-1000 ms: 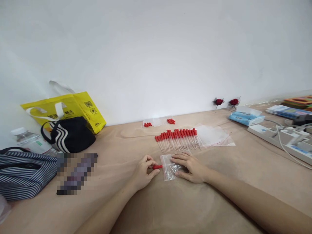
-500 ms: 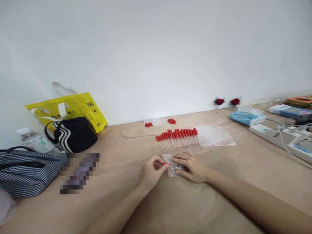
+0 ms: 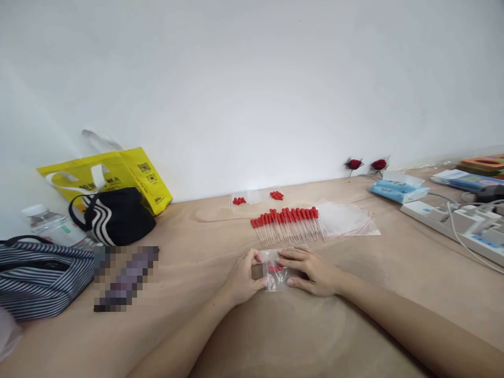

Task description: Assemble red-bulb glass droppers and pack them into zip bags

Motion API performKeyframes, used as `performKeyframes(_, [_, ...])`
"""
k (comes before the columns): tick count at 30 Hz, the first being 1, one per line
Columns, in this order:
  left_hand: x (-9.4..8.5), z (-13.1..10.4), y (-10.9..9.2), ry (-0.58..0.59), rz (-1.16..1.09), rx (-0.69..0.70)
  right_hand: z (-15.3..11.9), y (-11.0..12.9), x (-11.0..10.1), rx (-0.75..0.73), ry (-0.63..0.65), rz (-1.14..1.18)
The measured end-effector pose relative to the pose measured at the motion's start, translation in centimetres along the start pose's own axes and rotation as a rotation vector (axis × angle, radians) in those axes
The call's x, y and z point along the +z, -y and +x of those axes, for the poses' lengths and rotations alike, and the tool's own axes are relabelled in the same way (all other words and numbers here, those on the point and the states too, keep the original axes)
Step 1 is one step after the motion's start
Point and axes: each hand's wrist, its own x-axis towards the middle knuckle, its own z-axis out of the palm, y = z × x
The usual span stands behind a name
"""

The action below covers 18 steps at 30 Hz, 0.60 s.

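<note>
the pixelated item (image 3: 128,278) is unreadable, and the left edge cuts off the striped pouch (image 3: 47,281).

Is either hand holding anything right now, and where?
The small clear bag: the left hand has thumb and fingertips at its left edge; the right hand steadies its right part. Whether either pinches it can't be told.

We seem to be at a home work table (image 3: 189,252), personal clutter about us: striped pouch (image 3: 43,278) at nine o'clock, yellow bag (image 3: 151,181) at ten, plain wall (image 3: 252,105) at twelve, tissues (image 3: 397,191) at two, loaded power strip (image 3: 423,216) towards three.
</note>
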Motion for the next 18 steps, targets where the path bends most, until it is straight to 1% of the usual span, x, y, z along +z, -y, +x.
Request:
performKeyframes(2, [-0.6,0.0,0.4,0.041,-0.026,0.021,-0.3,-0.1,-0.2,-0.016,0.032,0.006])
performKeyframes(3, [-0.8,0.1,0.6,0.043,-0.042,0.023,-0.4,-0.2,-0.3,-0.019,0.046,0.010])
performKeyframes(5, [-1.1,0.5,1.1,-0.013,-0.027,-0.013,-0.5,-0.3,-0.3,-0.015,0.066,0.013])
performKeyframes(7, [-1.4,1.5,1.7,-0.118,0.075,-0.099,-0.5,-0.3,-0.4,-0.003,0.077,0.013])
performKeyframes(9, [-1.7,3.3,2.4,-0.198,0.206,-0.201,-0.4,-0.3,-0.4,0.003,0.078,0.015])
performKeyframes(12, [-2.1,6.6,3.6,-0.267,0.269,-0.295,-0.3,-0.2,-0.4,0.004,0.078,0.017])
performKeyframes(14, [-2.2,8.8,4.3,-0.332,0.307,-0.400,-0.3,-0.2,-0.4,0.006,0.073,0.019])
performKeyframes(16, [-2.1,10.5,4.8,-0.388,0.326,-0.496,-0.3,-0.2,-0.4,0.008,0.061,0.029])
performKeyframes(18, [-1.9,11.5,5.0,-0.431,0.316,-0.561,-0.3,-0.2,-0.4,0.010,0.049,0.039])
